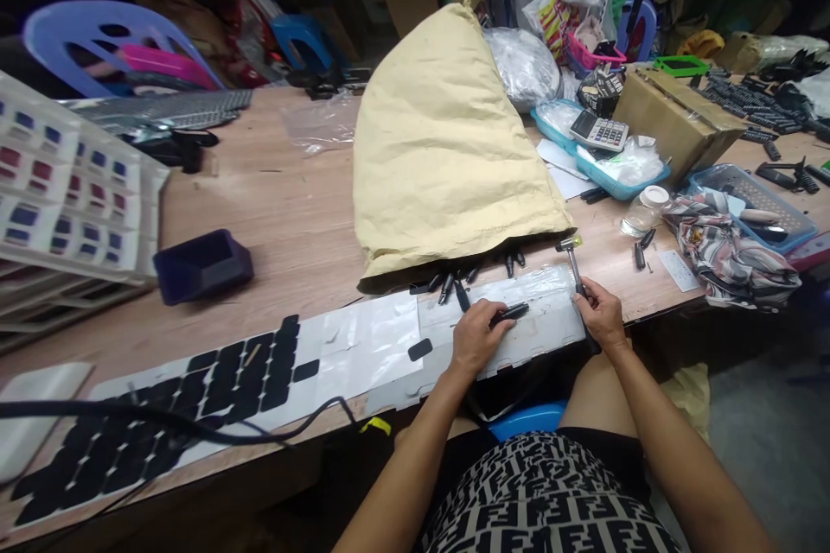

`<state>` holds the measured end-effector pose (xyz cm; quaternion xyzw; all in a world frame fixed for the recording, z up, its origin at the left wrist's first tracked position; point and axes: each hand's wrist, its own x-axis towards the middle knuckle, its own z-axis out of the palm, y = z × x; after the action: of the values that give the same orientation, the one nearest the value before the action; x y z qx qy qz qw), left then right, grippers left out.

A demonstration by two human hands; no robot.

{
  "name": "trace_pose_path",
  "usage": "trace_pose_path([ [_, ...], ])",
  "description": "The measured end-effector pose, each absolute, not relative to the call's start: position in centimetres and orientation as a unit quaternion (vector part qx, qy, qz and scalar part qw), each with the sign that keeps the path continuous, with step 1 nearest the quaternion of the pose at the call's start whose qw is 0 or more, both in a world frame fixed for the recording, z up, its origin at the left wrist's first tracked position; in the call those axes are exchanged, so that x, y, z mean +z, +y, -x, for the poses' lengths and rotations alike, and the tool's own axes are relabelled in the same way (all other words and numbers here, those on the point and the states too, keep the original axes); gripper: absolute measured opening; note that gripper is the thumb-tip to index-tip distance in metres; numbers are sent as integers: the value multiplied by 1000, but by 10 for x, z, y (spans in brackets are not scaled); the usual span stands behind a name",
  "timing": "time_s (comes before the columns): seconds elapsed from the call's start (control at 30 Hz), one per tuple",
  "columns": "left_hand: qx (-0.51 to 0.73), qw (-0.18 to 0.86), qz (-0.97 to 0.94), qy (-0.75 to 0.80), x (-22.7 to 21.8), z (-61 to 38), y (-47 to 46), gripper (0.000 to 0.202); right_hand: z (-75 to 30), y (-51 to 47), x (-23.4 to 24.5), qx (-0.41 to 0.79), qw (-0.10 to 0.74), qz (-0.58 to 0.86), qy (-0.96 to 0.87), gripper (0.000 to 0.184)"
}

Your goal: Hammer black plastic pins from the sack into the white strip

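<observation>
My left hand (pixel 476 335) is closed on a small black oblong part (pixel 512 312), pressing it against a long white backing sheet (pixel 382 346) near the table's front edge. My right hand (pixel 600 311) grips the handle of a small hammer (pixel 574 263), whose metal head points away from me and rests over the sheet's right end. Several more black parts (pixel 454 287) lie spilled from the mouth of a big tan paper sack (pixel 447 147) just beyond my hands. One loose black pad (pixel 420 350) sits on the sheet left of my left hand.
Black adhesive pads (pixel 194 402) cover the sheet's left end, crossed by a black cable (pixel 194 425). A dark blue tray (pixel 202 263) and stacked white trays (pixel 65 199) sit left. A calculator (pixel 600 132), cardboard box (pixel 678 121), blue baskets (pixel 752 203) and patterned cloth (pixel 732 255) crowd the right.
</observation>
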<state>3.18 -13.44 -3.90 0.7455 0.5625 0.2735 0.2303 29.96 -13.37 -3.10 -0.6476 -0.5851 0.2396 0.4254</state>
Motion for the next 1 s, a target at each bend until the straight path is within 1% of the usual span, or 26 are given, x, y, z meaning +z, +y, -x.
trace_pose_path([
  [0.13, 294, 219, -755, 544, -49, -34, -132, 17, -299, -141, -24, 196, 419, 629, -625, 42],
  [0.23, 292, 223, -760, 536, -47, -31, -128, 19, -288, -160, -11, 160, 390, 588, -690, 41],
  [0.4, 293, 231, -751, 545, -47, -32, -125, 20, -264, -198, 2, 162, 335, 543, -753, 37],
  [0.6, 287, 257, -742, 549, -44, -33, -123, 19, -254, -216, 0, 132, 329, 536, -766, 38],
  [0.73, 290, 260, -737, 552, -42, -34, -122, 19, -257, -215, 0, 140, 315, 545, -764, 36],
  [1.0, 301, 274, -728, 551, -40, -35, -120, 18, -247, -216, 7, 182, 315, 535, -762, 36],
])
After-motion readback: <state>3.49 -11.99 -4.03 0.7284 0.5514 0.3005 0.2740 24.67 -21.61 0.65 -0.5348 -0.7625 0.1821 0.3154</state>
